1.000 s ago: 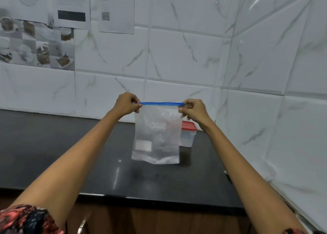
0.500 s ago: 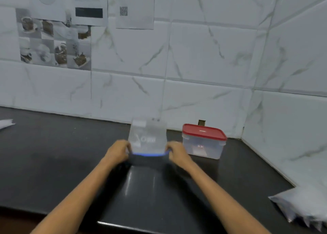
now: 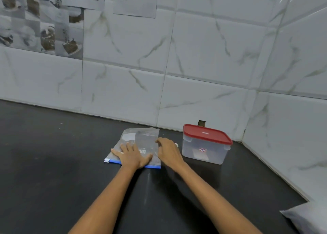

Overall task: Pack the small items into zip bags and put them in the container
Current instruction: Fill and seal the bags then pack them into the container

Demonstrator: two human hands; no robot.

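Note:
A clear zip bag (image 3: 141,138) with a blue zip strip lies flat on the black counter (image 3: 53,163), zip edge toward me. My left hand (image 3: 131,155) presses flat on the bag with fingers spread. My right hand (image 3: 168,151) rests at the bag's right edge, fingers bent against the plastic; I cannot see if it pinches it. Something white shows through the bag near its far left corner. A clear plastic container (image 3: 206,149) with a red lid stands shut just right of my right hand.
White marble-look tiles form the back wall and the right wall, which meet in a corner behind the container. Papers are stuck on the wall at upper left. A white plastic package (image 3: 307,216) lies at the counter's near right.
The bag came down from hanging upright between both hands to lying flat on the counter. My left hand moved from gripping the zip corner to pressing on top.

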